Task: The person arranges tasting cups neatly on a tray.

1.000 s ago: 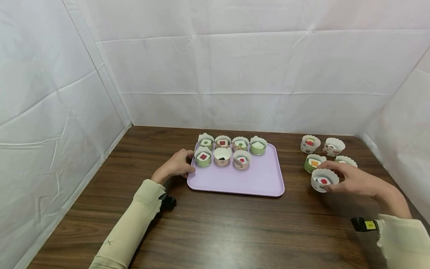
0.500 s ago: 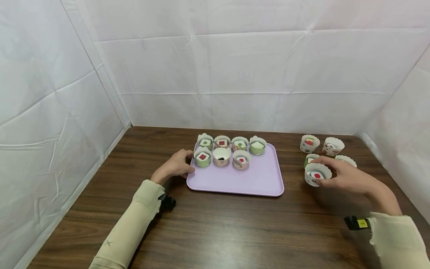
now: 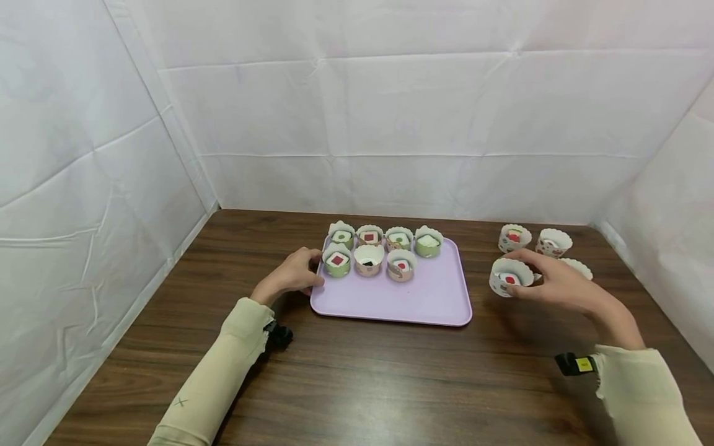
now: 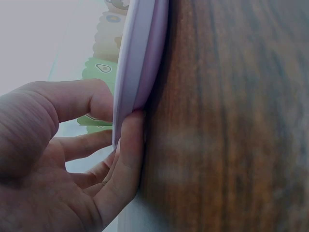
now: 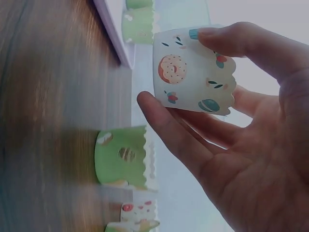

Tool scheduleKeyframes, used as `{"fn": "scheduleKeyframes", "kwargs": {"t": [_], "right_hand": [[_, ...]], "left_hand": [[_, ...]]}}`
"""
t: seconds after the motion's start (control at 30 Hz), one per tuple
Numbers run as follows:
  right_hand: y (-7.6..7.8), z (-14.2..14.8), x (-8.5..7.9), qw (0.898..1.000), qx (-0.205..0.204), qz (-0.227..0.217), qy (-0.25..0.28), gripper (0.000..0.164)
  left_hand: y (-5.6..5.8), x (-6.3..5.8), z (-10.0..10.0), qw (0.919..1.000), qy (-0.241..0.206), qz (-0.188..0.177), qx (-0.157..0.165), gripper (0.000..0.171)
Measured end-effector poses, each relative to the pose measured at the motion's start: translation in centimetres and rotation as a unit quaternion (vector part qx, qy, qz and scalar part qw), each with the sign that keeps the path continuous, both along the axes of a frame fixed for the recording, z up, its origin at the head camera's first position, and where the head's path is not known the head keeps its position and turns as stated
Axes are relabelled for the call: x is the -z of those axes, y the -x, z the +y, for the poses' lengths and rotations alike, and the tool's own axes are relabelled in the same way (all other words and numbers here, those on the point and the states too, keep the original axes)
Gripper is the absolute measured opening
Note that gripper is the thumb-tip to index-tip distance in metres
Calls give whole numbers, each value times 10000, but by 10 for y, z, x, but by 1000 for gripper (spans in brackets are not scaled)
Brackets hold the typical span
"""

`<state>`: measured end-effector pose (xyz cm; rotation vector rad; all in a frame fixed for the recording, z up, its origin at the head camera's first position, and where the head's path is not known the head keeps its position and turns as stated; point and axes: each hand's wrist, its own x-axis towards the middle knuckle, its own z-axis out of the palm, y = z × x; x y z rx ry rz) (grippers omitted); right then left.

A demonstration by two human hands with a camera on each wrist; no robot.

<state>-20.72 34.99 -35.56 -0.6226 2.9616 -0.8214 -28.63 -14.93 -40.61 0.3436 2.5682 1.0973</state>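
Observation:
My left hand grips the left rim of a lilac tray; in the left wrist view its thumb presses near the rim and fingers reach beneath. Several paper baking cups stand on the tray: four-sided pieces and others sit inside them, as in a green cup and a pink cup with a dark piece. My right hand holds a white paper cup with a doughnut print, raised off the table, right of the tray. Inside it lies a white piece with a red centre.
At the back right, two white printed cups stand on the brown table. A pale-rimmed cup is partly behind my right hand; a green cup shows in the right wrist view. White cloth walls enclose the table.
My right hand has moved left and slightly back with the white cup, now in front of the green cup with the orange piece. The left hand and tray have stayed put.

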Motion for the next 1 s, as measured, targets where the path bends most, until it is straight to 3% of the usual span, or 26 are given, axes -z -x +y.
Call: {"fn": "scheduleKeyframes", "kwargs": {"t": [0.2,0.73,1.0], "right_hand": [[7,-12,0,9999,5,-90,49,51],[30,-61,-1,9989,-387,-200,199,46],[48,-84,9,9988,-151,-397,232,57]], "left_hand": [[0,2,1,10000,-14,14,27,56],[0,1,0,10000,40,7,-34,55],[0,1,1,10000,84,13,-28,55]]}}
